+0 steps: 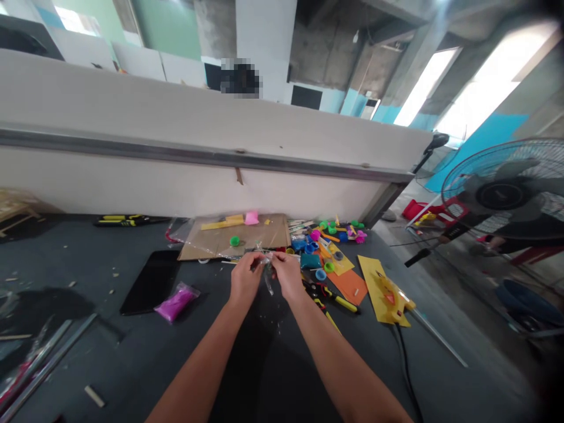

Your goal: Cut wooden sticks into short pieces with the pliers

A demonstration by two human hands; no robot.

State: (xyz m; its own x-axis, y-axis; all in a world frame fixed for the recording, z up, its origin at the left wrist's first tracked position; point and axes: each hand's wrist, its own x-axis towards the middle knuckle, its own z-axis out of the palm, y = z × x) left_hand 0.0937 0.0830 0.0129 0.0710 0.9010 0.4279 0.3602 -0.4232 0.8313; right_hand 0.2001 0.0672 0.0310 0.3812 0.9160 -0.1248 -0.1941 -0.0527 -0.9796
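Observation:
My left hand (245, 276) and my right hand (286, 273) meet over the middle of the dark table, fingers pinched together. Between them is a small piece of clear plastic wrap (269, 284), part of it hanging below the fingertips. What else the fingers may cover is hidden. Just beyond the hands lies a flat piece of cardboard (207, 242) bearing a green cap (235, 241) and a pink block (251, 218). To the left, a bag of magenta material (177, 302) rests beside a black tablet (150, 283). Pliers with yellow-black handles (341, 299) lie close to my right wrist.
Colourful caps, sticks and small parts (317, 241) are heaped right of the cardboard. A yellow glue gun (390, 294) with a black cord lies on yellow sheet. Metal rods (53, 358) are at lower left. A white partition (198, 188) bounds the back; a fan (502, 191) stands right.

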